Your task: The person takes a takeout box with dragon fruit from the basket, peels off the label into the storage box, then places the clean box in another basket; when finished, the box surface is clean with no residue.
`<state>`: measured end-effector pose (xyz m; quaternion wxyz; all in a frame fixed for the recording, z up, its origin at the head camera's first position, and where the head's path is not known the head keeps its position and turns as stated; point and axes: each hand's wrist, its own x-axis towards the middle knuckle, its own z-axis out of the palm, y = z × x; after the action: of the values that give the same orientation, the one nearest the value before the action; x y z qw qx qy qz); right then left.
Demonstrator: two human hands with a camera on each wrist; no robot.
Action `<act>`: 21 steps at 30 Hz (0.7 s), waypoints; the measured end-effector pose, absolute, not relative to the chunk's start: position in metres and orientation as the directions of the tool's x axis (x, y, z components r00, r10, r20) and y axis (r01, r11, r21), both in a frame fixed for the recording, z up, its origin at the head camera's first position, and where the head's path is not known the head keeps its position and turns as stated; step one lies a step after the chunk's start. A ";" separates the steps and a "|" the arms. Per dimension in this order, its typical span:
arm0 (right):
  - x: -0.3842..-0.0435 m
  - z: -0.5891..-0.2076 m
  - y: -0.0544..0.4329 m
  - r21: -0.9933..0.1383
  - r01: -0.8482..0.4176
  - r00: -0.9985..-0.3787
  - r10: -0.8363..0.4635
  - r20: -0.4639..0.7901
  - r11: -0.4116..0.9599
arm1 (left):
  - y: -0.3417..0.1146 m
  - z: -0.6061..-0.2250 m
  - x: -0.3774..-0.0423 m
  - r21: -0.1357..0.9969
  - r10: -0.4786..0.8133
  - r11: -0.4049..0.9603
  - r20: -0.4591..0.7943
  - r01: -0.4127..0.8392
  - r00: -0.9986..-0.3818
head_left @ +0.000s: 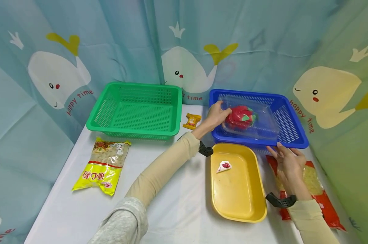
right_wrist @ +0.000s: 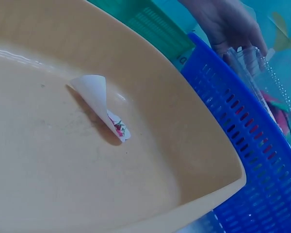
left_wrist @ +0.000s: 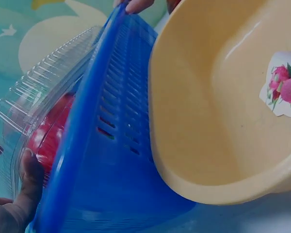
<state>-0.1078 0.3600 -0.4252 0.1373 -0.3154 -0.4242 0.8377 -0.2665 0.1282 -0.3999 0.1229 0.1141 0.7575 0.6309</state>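
My left hand [head_left: 217, 115] grips the left end of a clear plastic box [head_left: 264, 118], its thumb on the near side. A red dragon fruit [head_left: 241, 117] with green tips shows through the plastic. The box sits tilted within the blue basket [head_left: 293, 135], rising close to its rim in the left wrist view. At the basket's front rim, my right hand [head_left: 290, 166] pinches the edge with its fingertips, the other fingers spread. Just in front of the basket stands a yellow tub [head_left: 237, 189], holding a curled paper cutout [head_left: 224, 166] with a dragon fruit picture.
A green basket [head_left: 135, 115] stands at the back left, with a small orange-brown snack packet [head_left: 191, 121] beside it. A yellow-and-clear food bag [head_left: 104, 166] lies at the left. Below my right forearm lies a red bag [head_left: 325, 206]. A patterned curtain [head_left: 126, 40] encloses the table.
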 end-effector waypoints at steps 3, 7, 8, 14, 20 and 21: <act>-0.107 -0.425 0.360 -0.804 0.048 -0.770 0.491 -0.408 -0.593 | 0.128 -0.402 -0.268 0.979 0.324 0.205 -0.049 0.020 -0.945; -0.106 -0.425 0.360 -0.810 0.051 -0.778 0.486 -0.399 -0.584 | 0.129 -0.403 -0.269 0.961 0.326 0.274 -0.058 0.035 -0.944; -0.106 -0.424 0.360 -0.810 0.052 -0.778 0.485 -0.400 -0.585 | 0.129 -0.402 -0.268 0.955 0.327 0.293 -0.063 0.038 -0.943; -0.105 -0.424 0.361 -0.810 0.057 -0.772 0.488 -0.407 -0.584 | 0.133 -0.400 -0.266 0.912 0.319 0.408 -0.105 0.036 -0.942; -0.105 -0.425 0.361 -0.806 0.033 -0.787 0.481 -0.386 -0.591 | 0.141 -0.395 -0.264 0.798 0.301 0.595 -0.104 0.102 -0.948; -0.105 -0.425 0.361 -0.805 0.029 -0.790 0.479 -0.382 -0.593 | 0.142 -0.395 -0.263 0.773 0.304 0.622 -0.098 0.120 -0.948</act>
<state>-0.1045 0.3614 -0.4247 0.1335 -0.2952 -0.4308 0.8423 -0.2632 0.1419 -0.3948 0.1101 0.1184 0.8939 0.4180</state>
